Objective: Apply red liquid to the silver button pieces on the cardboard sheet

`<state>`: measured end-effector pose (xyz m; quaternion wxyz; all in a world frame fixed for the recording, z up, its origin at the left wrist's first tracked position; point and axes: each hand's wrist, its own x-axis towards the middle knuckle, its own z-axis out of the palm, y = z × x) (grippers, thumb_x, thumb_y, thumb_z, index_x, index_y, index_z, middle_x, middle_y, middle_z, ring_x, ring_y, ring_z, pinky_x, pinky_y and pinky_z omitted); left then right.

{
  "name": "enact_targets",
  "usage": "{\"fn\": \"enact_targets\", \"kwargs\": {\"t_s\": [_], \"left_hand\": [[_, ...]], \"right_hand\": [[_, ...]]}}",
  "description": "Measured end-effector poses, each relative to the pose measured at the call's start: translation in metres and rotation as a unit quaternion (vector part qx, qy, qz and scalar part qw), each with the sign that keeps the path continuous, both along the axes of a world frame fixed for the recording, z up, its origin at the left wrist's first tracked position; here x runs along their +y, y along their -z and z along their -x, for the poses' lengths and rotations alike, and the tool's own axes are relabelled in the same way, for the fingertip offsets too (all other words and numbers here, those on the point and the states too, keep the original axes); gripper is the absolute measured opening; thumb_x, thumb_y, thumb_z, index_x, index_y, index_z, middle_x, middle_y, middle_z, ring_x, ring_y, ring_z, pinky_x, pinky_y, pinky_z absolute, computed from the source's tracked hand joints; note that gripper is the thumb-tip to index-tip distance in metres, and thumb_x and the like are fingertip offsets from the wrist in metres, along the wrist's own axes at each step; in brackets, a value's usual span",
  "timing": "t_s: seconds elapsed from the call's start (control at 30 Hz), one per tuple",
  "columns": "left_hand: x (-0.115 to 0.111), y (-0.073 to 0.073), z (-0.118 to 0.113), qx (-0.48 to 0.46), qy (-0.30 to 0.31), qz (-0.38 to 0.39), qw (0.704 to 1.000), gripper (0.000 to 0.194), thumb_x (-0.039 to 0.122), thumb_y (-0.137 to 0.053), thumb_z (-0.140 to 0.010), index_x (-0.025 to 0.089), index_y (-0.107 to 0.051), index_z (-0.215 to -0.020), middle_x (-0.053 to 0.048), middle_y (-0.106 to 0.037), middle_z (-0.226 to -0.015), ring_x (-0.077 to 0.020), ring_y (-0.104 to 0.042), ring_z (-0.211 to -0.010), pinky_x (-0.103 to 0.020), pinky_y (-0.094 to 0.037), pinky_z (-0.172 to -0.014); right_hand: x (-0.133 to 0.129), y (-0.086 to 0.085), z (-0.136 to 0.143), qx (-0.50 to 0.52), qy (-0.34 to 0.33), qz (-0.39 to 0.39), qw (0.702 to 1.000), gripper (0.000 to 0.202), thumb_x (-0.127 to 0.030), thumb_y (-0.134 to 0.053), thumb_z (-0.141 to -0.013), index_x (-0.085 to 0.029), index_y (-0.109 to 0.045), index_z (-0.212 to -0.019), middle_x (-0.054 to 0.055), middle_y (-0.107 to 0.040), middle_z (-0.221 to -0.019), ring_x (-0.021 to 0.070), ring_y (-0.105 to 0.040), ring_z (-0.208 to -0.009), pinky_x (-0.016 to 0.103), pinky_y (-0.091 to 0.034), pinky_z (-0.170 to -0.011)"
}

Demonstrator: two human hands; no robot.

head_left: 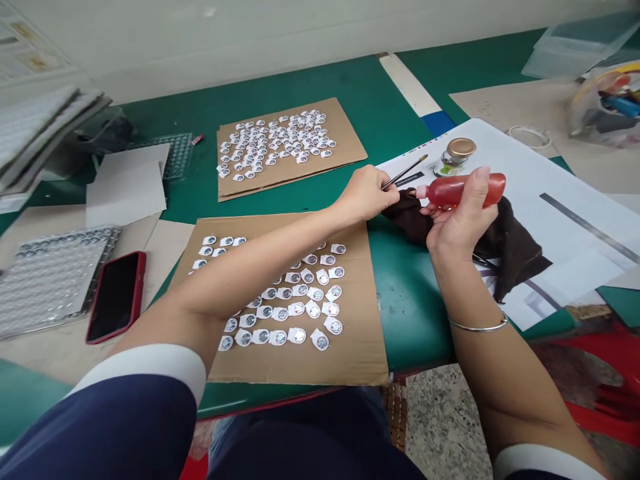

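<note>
My left hand (367, 193) reaches across to the right, its fingers closed on a thin paintbrush (406, 171) whose tip points up and to the right. In my right hand (463, 230) is a red squeeze bottle (450, 191), tilted nearly level, with its pale pink nozzle end toward my left fingers. A dark brown cloth (517, 250) lies bunched under both hands. Just behind the bottle stands a small glass jar (454, 159) with a gold lid. Below my left forearm, a cardboard sheet (370, 347) carries rows of small round silver pieces on white tabs (297, 335), partly hidden by the arm.
Farther back lies another stack of cardboard (345, 133) covered with similar pieces. On the left are a red-cased phone (117, 297), bubble-wrapped sheets (55, 273) and grey card (127, 183). A large printed sheet (565, 180) and a tub of odds and ends (607, 110) occupy the right.
</note>
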<state>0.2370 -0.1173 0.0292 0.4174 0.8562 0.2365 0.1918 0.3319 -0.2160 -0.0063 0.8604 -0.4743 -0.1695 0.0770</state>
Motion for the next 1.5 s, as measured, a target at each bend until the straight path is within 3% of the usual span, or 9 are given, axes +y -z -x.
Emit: {"fn": "enact_targets", "kwargs": {"t_s": [0.23, 0.43, 0.63, 0.8, 0.9, 1.0, 1.13, 1.3, 1.5], "left_hand": [[-0.002, -0.013, -0.018, -0.016, -0.027, -0.008, 0.999, 0.028, 0.008, -0.051, -0.072, 0.014, -0.043, -0.046, 0.004, -0.029, -0.047, -0.0069, -0.028, -0.047, -0.025, -0.022, -0.049], [-0.002, -0.025, -0.021, 0.002, 0.000, 0.021, 1.000, 0.015, 0.014, -0.060, -0.071, 0.011, -0.056, -0.057, 0.001, -0.044, -0.051, -0.0092, -0.038, -0.050, -0.026, -0.028, -0.052], [-0.005, -0.036, -0.027, 0.014, -0.008, -0.100, 0.995, 0.022, 0.008, -0.055, -0.067, 0.014, -0.047, -0.048, 0.003, -0.034, -0.047, -0.0083, -0.030, -0.048, -0.027, -0.023, -0.051], [-0.009, -0.036, -0.036, -0.035, -0.025, -0.160, 0.986, 0.015, 0.008, -0.050, -0.066, 0.015, -0.049, -0.053, 0.000, -0.042, -0.052, -0.0116, -0.036, -0.054, -0.027, -0.024, -0.055], [-0.012, -0.033, -0.042, -0.073, -0.048, -0.052, 0.995, 0.019, 0.011, -0.051, -0.069, 0.016, -0.046, -0.052, 0.001, -0.038, -0.051, -0.0112, -0.036, -0.054, -0.026, -0.025, -0.055], [-0.016, -0.030, -0.049, -0.079, -0.061, 0.102, 0.990, 0.026, 0.018, -0.050, -0.075, 0.018, -0.037, -0.052, 0.004, -0.029, -0.047, -0.0081, -0.030, -0.045, -0.023, -0.024, -0.049], [-0.018, -0.026, -0.054, -0.050, -0.041, 0.137, 0.988, 0.029, 0.017, -0.046, -0.077, 0.021, -0.028, -0.053, 0.007, -0.023, -0.044, -0.0050, -0.020, -0.038, -0.022, -0.023, -0.042], [-0.012, -0.022, -0.050, -0.021, -0.040, 0.054, 0.998, 0.025, 0.014, -0.050, -0.071, 0.019, -0.034, -0.051, 0.003, -0.035, -0.048, -0.0083, -0.033, -0.043, -0.023, -0.030, -0.046], [-0.015, -0.022, -0.044, -0.021, -0.050, -0.081, 0.995, 0.015, 0.008, -0.054, -0.063, 0.017, -0.044, -0.057, -0.007, -0.054, -0.077, -0.0222, -0.052, -0.084, -0.030, -0.038, -0.073]], "right_hand": [[-0.005, -0.009, 0.001, 0.001, 0.021, -0.038, 0.999, 0.031, -0.051, -0.050, -0.081, -0.020, -0.051, -0.080, -0.001, -0.057, -0.061, 0.0149, -0.062, -0.055, 0.023, -0.046, -0.039], [-0.008, -0.014, -0.002, -0.024, 0.049, -0.039, 0.998, 0.032, -0.050, -0.047, -0.083, -0.017, -0.048, -0.081, 0.001, -0.055, -0.062, 0.0184, -0.063, -0.057, 0.025, -0.044, -0.041], [-0.007, -0.011, -0.003, -0.061, 0.088, -0.023, 0.994, 0.026, -0.048, -0.050, -0.083, -0.023, -0.046, -0.089, -0.002, -0.055, -0.072, 0.0151, -0.063, -0.059, 0.027, -0.048, -0.044], [-0.018, -0.014, 0.006, -0.155, 0.165, 0.005, 0.974, 0.023, -0.036, -0.064, -0.075, -0.024, -0.053, -0.091, 0.000, -0.056, -0.089, 0.0131, -0.061, -0.076, 0.028, -0.054, -0.058], [-0.023, -0.018, 0.010, -0.204, 0.185, 0.011, 0.961, 0.024, -0.033, -0.066, -0.074, -0.023, -0.055, -0.092, 0.002, -0.057, -0.096, 0.0150, -0.060, -0.090, 0.028, -0.055, -0.064], [-0.021, -0.020, 0.005, -0.128, 0.166, -0.019, 0.978, 0.024, -0.037, -0.062, -0.076, -0.023, -0.052, -0.093, 0.001, -0.056, -0.090, 0.0130, -0.062, -0.072, 0.025, -0.052, -0.049], [-0.015, -0.021, -0.012, 0.012, 0.098, -0.070, 0.993, 0.027, -0.045, -0.057, -0.078, -0.021, -0.050, -0.088, -0.001, -0.056, -0.074, 0.0109, -0.059, -0.056, 0.021, -0.047, -0.039], [-0.013, -0.020, -0.019, 0.069, 0.058, -0.035, 0.995, 0.034, -0.049, -0.059, -0.074, -0.018, -0.052, -0.086, -0.001, -0.058, -0.069, 0.0097, -0.056, -0.049, 0.020, -0.045, -0.037], [-0.019, -0.016, -0.002, -0.129, 0.154, 0.072, 0.977, 0.034, -0.038, -0.068, -0.069, -0.018, -0.055, -0.093, 0.003, -0.059, -0.090, 0.0110, -0.060, -0.072, 0.018, -0.050, -0.048]]}}
